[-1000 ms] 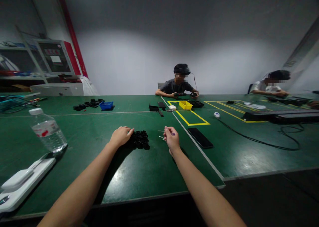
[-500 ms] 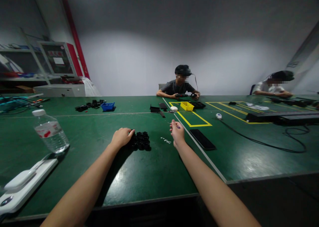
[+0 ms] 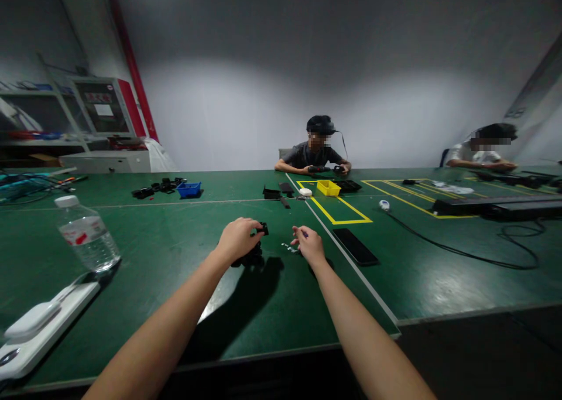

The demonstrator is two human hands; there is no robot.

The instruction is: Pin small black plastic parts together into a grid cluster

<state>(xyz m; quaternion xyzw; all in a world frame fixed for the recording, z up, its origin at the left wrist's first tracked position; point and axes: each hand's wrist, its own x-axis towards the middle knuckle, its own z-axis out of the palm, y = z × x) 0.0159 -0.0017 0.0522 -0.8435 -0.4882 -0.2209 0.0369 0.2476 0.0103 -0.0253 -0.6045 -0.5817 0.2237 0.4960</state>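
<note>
Green surface [image 3: 153, 236], left hand [image 3: 237, 239] and right hand [image 3: 311, 246] over it. Black parts cluster [image 3: 252, 259] partly under left hand; a low wrist could knock it apart. Black plastic part [image 3: 264, 228] clamped in left fingers by the cluster; loose pinch could drop it. Small purple item [image 3: 305, 235], right fingers curled around it, mostly hidden. White pieces [image 3: 290, 248] beside; careless sweep could scatter them.

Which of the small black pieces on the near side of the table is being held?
The black piece pinched in the left hand; the other black pieces sit clustered by that hand on the green table.
</note>
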